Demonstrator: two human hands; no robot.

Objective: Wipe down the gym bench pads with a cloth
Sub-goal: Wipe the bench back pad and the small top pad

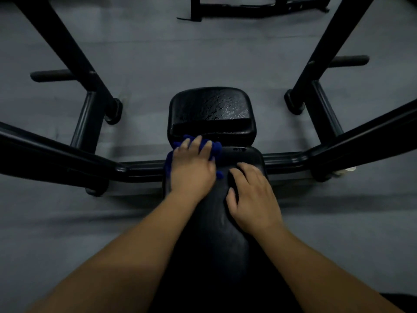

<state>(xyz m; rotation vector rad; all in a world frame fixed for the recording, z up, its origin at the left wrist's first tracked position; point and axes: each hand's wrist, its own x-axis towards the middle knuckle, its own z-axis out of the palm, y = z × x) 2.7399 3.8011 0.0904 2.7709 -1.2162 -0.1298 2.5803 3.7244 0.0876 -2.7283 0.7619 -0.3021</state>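
The blue cloth (216, 149) lies bunched on the far left corner of the long black bench pad (214, 224), right at the gap that parts this pad from the smaller seat pad (211, 109) beyond it. The left hand (191, 170) lies flat on top of the cloth with its fingers stretched out and slightly spread, pressing it against the pad; blue folds show past the fingertips and along the outer edge of the hand. The right hand (250, 195) rests beside it on the same pad, holding nothing, its fingers bent and their tips touching the vinyl (the two hands are near each other but apart). The seat pad's surface glistens with small droplets or streaks.

Under the gap between the pads a black steel crossbar (284, 159) runs left and right, joining angled uprights on both sides. A short horizontal peg (52, 75) sticks out on the left and another peg (349, 61) on the right. The grey floor (146, 53) spreads all around, with the base of another black machine (259, 7) at the top edge.
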